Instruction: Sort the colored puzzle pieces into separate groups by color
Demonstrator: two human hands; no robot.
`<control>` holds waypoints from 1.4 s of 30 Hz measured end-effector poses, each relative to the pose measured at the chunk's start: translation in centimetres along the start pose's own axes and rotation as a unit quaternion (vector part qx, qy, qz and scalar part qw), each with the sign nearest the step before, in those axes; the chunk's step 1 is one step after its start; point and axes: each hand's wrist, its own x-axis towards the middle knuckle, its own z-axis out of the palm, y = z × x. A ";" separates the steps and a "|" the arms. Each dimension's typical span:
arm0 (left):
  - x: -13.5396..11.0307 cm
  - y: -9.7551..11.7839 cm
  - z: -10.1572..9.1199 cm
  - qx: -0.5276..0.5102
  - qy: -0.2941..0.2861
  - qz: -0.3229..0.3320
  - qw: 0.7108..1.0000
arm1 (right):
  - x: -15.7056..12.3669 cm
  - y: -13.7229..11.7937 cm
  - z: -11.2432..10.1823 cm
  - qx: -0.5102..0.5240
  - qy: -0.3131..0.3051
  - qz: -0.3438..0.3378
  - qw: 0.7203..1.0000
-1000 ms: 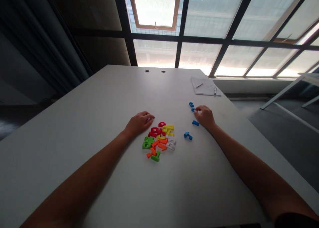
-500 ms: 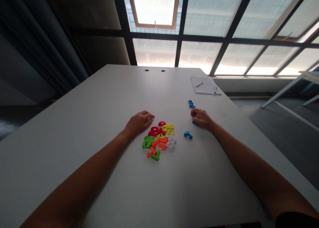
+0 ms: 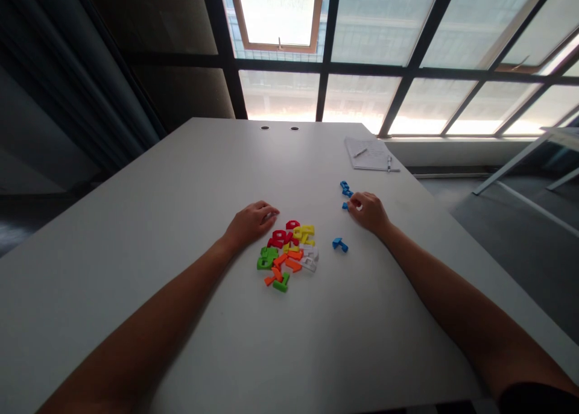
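Blue plastic puzzle pieces (image 3: 345, 188) lie on the white tabletop (image 3: 172, 221) in chunky angular shapes, one touching the curled fingers (image 3: 355, 202) of the right hand (image 3: 368, 212), though any grip is hidden. The left hand (image 3: 250, 224), relaxed fingers (image 3: 270, 210) gripping nothing, rests just beside a multicoloured heap of pieces (image 3: 286, 257).

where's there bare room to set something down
The white tabletop is bare between the forearms, below the multicoloured plastic pieces. It is crowded at that pile and around the right hand, among the blue plastic pieces.

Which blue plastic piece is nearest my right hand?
The small blue piece at the fingertips of your right hand; the blue pair sits farther up the table, the other blue piece lower down.
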 end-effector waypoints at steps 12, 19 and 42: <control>0.0 0.2 -0.2 -0.001 0.000 -0.005 1.000 | 0.1 -0.6 0.1 -0.085 -0.074 0.054 0.992; 0.0 0.2 -0.2 -0.003 0.001 -0.003 1.000 | 0.0 -0.5 0.1 -0.122 -0.063 0.072 0.988; 0.0 0.1 0.0 -0.001 0.007 0.002 1.000 | 0.2 -1.1 -0.1 -0.127 -0.076 0.101 0.984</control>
